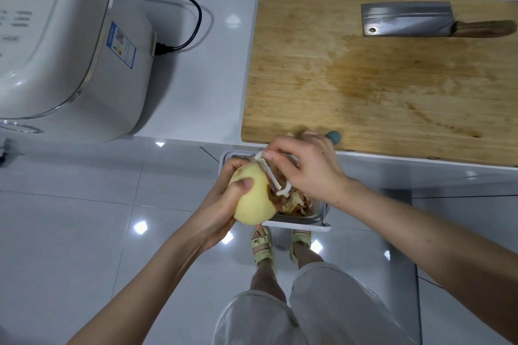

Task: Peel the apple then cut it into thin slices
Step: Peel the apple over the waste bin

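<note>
White glossy countertop (pixel 196 78) up top, front edge just below the big rectangular wooden cutting board (pixel 364 87), which is cut off on the right. The bulky white appliance (pixel 56 50) is cropped at the left. The steel cleaver with a wooden handle (pixel 406 19) lies along the board's far side, with lots of bare board nearer. The small white-rimmed metal bin (pixel 297 225) sits below the counter edge, half hidden by hands. Left hand (pixel 221 204) curls round the pale yellow, mostly peeled apple (pixel 255 202) over the bin. Right hand (pixel 308 168) grips the white peeler (pixel 273 176), blade against the apple's right side.
</note>
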The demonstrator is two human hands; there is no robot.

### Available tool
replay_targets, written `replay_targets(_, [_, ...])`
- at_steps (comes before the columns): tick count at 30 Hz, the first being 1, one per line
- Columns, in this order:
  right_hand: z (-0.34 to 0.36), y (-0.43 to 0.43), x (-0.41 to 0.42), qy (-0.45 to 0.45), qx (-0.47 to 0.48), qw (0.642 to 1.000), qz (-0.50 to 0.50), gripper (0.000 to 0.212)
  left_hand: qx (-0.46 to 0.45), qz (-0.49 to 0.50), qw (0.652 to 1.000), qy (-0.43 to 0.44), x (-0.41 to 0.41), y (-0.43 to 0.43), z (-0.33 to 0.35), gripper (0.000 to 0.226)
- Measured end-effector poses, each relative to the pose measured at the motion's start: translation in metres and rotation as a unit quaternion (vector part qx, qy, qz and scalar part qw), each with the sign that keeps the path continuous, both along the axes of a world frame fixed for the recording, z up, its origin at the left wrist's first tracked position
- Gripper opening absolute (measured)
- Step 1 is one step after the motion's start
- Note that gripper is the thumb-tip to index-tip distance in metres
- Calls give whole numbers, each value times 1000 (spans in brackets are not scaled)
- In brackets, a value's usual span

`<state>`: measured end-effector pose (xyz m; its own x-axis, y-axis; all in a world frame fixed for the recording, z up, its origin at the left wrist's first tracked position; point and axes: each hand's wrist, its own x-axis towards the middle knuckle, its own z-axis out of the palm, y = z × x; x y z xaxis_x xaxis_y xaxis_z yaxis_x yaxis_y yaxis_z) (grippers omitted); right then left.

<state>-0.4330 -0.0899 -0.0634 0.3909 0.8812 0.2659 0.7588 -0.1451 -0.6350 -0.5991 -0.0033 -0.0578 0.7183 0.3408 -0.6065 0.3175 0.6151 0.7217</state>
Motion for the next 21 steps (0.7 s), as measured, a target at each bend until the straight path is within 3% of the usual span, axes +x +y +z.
replay_targets(4, [-21,-17,2,23,-95,995,-33,17,5,28,998,-47,1,9,14,40])
replay_targets(7, [-16,-16,-9,114,-187,973,-71,25,40,30,997,-53,3,13,17,54])
replay_targets(9, [-6,-9,-11,213,-259,936,-107,26,48,31,997,-58,1,11,12,59])
replay_targets(10, [-4,-6,-10,313,-281,896,-141,26,69,28,995,-61,-1,10,10,61])
replay_targets(11, [-3,-4,-8,440,-302,827,-176,25,107,18,992,-59,-3,9,8,64])
replay_targets(13, [-4,-3,-8,656,-333,651,-189,30,197,-9,979,-45,-3,4,5,71])
replay_targets(14, [-7,-4,-10,723,-330,580,-177,35,238,-22,970,-38,-2,1,2,73])
replay_targets(15, [-10,-4,-12,769,-315,529,-171,38,276,-35,960,-32,-1,-1,-1,75])
replay_targets(16, [-15,-4,-13,794,-298,500,-176,39,310,-45,949,-26,0,-4,-5,77])
replay_targets(18, [-17,-3,-16,803,-275,492,-191,34,335,-59,940,-21,-1,-7,-11,78])
replay_targets(21, [-18,-3,-20,781,-264,531,-197,32,238,-37,970,-31,-1,-13,-6,57])
